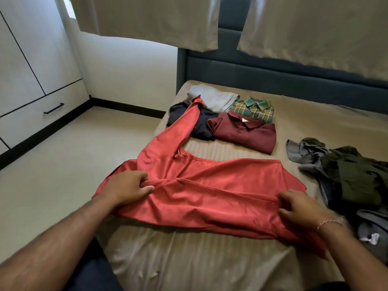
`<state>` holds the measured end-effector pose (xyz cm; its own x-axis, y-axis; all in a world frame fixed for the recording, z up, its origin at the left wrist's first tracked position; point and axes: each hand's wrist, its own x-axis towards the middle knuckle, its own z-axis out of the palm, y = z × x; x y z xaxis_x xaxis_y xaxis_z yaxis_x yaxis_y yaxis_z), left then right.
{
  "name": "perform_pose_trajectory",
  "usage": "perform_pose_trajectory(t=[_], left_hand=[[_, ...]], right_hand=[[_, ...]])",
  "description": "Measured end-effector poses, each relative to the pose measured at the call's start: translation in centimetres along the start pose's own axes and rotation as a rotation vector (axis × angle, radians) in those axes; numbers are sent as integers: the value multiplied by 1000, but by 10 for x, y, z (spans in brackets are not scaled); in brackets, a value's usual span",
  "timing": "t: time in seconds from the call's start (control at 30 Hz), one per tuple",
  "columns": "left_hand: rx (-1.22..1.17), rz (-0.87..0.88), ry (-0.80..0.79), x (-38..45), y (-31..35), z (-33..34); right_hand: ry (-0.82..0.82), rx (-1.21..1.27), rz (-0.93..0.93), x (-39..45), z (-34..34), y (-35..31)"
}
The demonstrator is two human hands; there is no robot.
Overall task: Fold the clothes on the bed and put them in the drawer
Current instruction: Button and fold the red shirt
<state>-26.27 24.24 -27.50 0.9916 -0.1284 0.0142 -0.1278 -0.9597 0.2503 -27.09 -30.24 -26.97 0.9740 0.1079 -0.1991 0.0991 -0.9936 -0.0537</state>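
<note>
Gripping the red shirt (pixel 210 185) at both ends, the left hand (pixel 128 189) pinches a fold of cloth near the shoulder while the right hand (pixel 300 208) has its fingers curled round the hem side. The shirt lies flat on the bed (pixel 210 259), its long axis running across from one hand to the other, with one sleeve stretching away beyond the left hand toward the folded pile (pixel 231 120). That sleeve probably needs folding in first, and the left hand is nearer. Unfolded clothes (pixel 346 177) wait just beyond the right hand.
</note>
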Motion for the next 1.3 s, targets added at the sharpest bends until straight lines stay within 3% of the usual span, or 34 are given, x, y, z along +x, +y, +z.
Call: perform_pose_trajectory(t=[0.1,0.2,0.5,0.7,0.87,0.93,1.03,1.17,1.3], left_hand=[[-31,27,148,6,6,3],[-148,133,232,20,9,7],[-112,356,21,90,45,13],[-81,389,-100,142,81,20],[302,363,-208,177,83,33],[425,385,-175,182,79,39],[467,459,-47,191,71,38],[428,425,0,203,61,27],[542,430,24,206,59,17]], right_hand=[[117,-43,7,4,0,-14],[230,104,58,16,6,-22],[415,666,468,71,22,-4],[434,819,610,114,15,-2],[401,992,712,159,18,31],[404,1031,705,172,15,35],[384,1048,705,179,23,41],[434,981,752,170,23,51],[532,988,758,149,18,58]])
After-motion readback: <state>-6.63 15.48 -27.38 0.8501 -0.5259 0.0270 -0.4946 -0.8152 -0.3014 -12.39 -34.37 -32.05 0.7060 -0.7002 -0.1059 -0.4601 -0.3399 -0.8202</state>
